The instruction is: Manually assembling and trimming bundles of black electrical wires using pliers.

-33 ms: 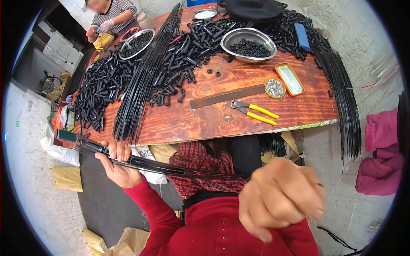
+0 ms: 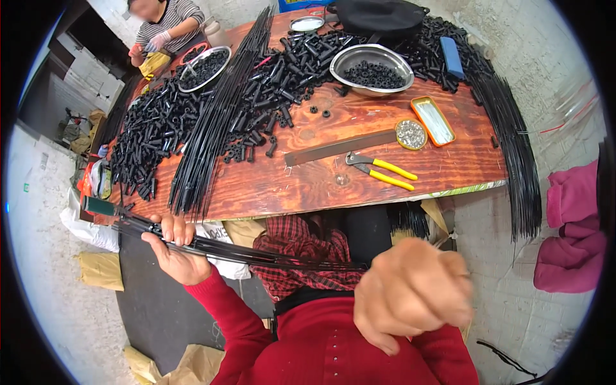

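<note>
Currently, left hand (image 2: 181,253): curled around a bundle of thin black rods (image 2: 256,254).
Right hand (image 2: 414,292): curled inward, blurred; cannot tell its grip.
Table (image 2: 260,192): yellow-handled pliers (image 2: 394,169).

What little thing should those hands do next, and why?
Maybe the right hand should gently gather the far ends of the thin black rods: the left hand is closed around them, but they spread loosely toward the curled, blurred right hand. I can't tell whether it grips any.
</note>
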The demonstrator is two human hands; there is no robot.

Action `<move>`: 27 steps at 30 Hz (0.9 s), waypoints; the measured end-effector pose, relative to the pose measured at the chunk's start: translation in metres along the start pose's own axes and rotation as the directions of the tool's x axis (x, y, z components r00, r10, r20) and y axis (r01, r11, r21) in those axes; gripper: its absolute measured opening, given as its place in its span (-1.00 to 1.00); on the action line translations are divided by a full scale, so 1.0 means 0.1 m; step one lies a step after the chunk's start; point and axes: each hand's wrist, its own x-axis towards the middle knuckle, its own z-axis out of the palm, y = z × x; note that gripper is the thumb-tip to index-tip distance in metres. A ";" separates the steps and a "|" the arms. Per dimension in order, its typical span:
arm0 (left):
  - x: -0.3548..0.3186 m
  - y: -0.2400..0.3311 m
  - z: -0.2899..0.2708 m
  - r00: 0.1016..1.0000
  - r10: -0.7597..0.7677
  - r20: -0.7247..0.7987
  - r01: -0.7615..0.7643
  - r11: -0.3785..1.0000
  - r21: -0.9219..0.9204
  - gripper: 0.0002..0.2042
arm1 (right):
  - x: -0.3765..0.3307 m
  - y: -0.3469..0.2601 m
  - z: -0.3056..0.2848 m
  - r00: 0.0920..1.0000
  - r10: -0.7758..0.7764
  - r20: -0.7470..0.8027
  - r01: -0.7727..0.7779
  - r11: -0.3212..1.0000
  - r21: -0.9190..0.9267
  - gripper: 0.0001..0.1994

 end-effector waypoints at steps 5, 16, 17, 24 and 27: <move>-0.03 0.24 -0.19 0.994 0.088 -0.061 -0.090 0.996 -0.024 -0.67 | -0.64 0.33 -0.09 0.856 0.272 -0.439 -0.361 0.923 -0.132 -0.67; -0.03 -0.42 0.05 0.971 -0.131 -0.200 0.048 0.926 -0.375 -0.69 | -1.31 0.67 -0.31 0.432 -0.236 -0.871 -0.679 0.550 -0.486 -0.35; -0.06 -0.58 0.11 0.965 -0.184 -0.186 0.093 0.906 -0.413 -0.68 | -1.30 0.62 -0.28 0.489 -0.322 -0.810 -0.588 0.564 -0.579 -0.24; -0.36 -1.10 0.58 0.909 -0.365 -0.200 0.249 0.861 -0.443 -0.65 | -1.17 0.41 0.14 0.670 -0.615 -0.415 -0.415 0.153 -0.897 -0.42; -0.56 -1.28 0.78 0.836 -0.507 -0.212 0.356 0.793 -0.494 -0.67 | -1.09 0.24 0.33 0.632 -0.721 -0.285 -0.293 0.118 -0.949 -0.56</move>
